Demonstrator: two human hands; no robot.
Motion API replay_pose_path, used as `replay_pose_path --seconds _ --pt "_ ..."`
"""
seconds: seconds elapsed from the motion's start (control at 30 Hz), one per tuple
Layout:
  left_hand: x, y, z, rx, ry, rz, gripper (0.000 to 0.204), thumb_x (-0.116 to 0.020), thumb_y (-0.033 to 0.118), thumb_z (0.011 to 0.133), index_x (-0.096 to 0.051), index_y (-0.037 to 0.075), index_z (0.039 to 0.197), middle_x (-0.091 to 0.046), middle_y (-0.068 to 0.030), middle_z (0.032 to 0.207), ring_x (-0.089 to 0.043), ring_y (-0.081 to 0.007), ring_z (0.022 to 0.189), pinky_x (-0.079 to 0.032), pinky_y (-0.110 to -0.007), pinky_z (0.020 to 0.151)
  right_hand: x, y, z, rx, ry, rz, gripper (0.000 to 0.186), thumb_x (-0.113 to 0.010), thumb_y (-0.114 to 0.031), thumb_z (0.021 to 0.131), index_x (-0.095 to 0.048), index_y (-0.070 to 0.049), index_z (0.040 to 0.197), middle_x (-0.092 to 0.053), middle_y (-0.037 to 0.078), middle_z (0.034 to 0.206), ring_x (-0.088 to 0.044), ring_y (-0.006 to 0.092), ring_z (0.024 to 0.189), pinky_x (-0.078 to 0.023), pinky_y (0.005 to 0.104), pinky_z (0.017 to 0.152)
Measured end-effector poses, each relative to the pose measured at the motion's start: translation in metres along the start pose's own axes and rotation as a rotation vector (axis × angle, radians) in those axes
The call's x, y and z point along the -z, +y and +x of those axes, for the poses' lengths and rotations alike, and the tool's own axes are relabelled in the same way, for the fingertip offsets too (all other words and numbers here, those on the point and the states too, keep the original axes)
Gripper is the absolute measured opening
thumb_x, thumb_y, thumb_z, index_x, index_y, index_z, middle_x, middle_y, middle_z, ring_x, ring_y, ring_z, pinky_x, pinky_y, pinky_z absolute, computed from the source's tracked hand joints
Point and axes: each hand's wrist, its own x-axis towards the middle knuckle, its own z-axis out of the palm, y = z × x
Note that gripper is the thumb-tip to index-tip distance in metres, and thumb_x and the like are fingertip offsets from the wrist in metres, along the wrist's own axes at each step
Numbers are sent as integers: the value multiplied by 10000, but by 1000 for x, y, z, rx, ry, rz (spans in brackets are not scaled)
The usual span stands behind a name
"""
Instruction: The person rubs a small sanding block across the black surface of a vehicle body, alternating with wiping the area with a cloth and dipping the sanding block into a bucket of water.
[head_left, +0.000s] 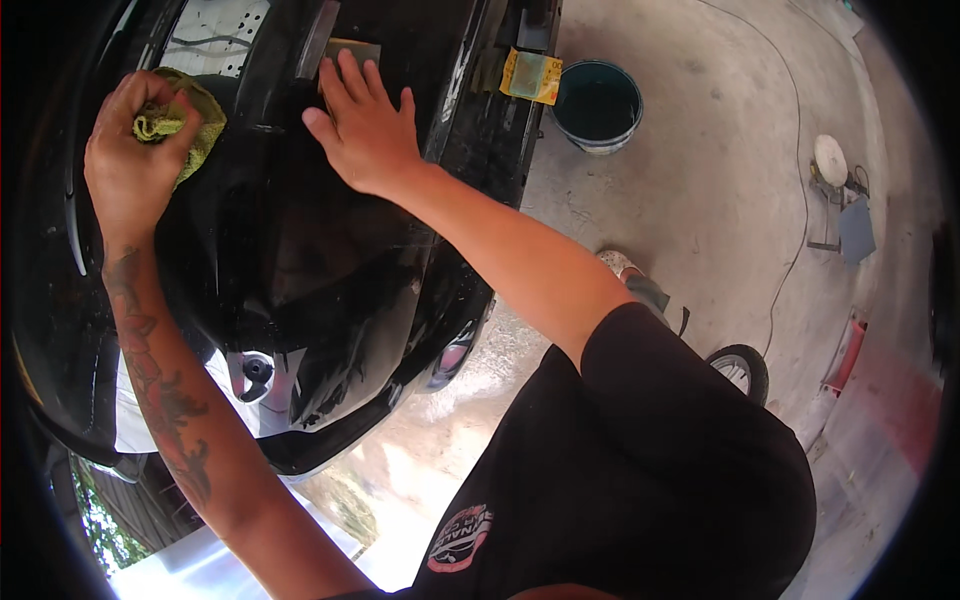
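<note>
Both my hands are on a glossy black vehicle body [310, 250]. My left hand [130, 165] is closed around a crumpled yellow-green cloth [207, 125], which rests against the dark panel. Farther to the right, my right hand [370, 135] lies flat with its fingers spread. Under its fingertips is a thin grey-brown piece [370, 48] that looks like sandpaper; the fingers cover most of it. Pale reflections run across the panel beside the cloth.
At the body's right edge lies a yellow packet [530, 77], beside a dark bucket [597, 105] on the concrete floor [690, 170]. A cable [800, 160] crosses the floor near a small stool [830, 160]. A spoked wheel [738, 372] stands to my right.
</note>
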Motion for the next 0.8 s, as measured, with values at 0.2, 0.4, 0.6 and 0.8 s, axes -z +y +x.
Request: replay_pose_path --seconds 0.2,0.4,0.6,0.8 --pt "-3 2 -7 -84 54 7 188 -772 67 788 -642 41 921 -657 -45 896 -663 -247 859 -531 -329 793 -22 3 -73 197 -111 -55 699 -517 -440 1011 -296 -95 1577 -240 154 1653 -217 405 1521 -211 718 1142" --pt "18 3 -15 -87 44 61 205 -787 62 779 -641 40 921 -658 -40 906 -664 -245 864 -534 -332 793 -11 10 -4 80 59 12 704 -492 -452 1024 -290 -54 1569 -268 155 1649 -243 380 1518 -219 636 1177" --pt "2 3 -11 -126 88 39 205 -793 65 778 -649 43 923 -665 -36 918 -667 -239 872 -535 -330 795 -15 22 -101 127 -180 -50 698 -491 -418 1029 -269 -59 1585 -244 170 1656 -239 399 1519 -225 628 1177" --pt "21 2 -19 -102 66 81 191 -792 72 786 -655 42 916 -674 -28 933 -670 -227 867 -536 -322 796 -14 31 -34 67 -11 -22 678 -481 -436 1029 -314 -46 1557 -281 154 1641 -269 391 1506 -240 623 1175"
